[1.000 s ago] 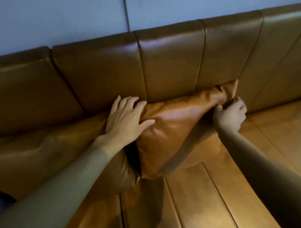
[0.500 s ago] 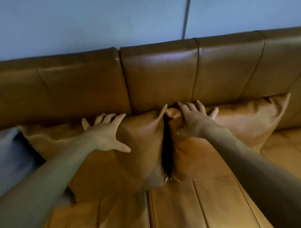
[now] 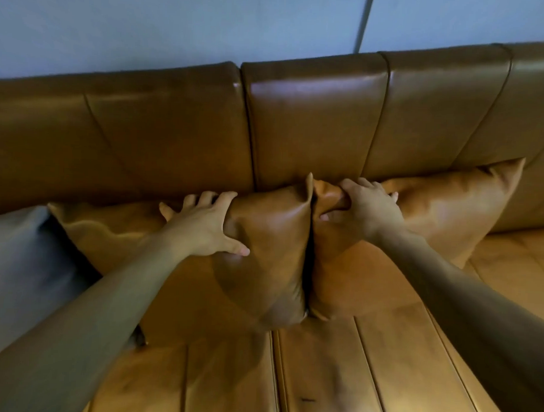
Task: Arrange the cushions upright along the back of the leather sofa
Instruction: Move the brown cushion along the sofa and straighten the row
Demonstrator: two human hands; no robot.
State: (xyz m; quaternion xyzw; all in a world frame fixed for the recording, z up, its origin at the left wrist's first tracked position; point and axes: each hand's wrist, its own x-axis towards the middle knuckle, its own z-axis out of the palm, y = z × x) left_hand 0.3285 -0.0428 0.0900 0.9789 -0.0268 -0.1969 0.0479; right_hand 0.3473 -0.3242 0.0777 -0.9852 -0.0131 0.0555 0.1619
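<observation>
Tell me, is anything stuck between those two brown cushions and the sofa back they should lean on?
Nothing visible. The left cushion and right cushion lean against the backrest, with the left hand and right hand pressing them.

Two bare forearms, no sleeves; left hand [image 3: 202,231], right hand [image 3: 364,209], no rings

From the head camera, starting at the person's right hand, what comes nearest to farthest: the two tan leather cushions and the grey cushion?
1. Right tan leather cushion: the right hand grips its top left corner.
2. Left tan leather cushion: just beside it, under the left hand.
3. Grey cushion: far left edge of the brown leather sofa.
</observation>
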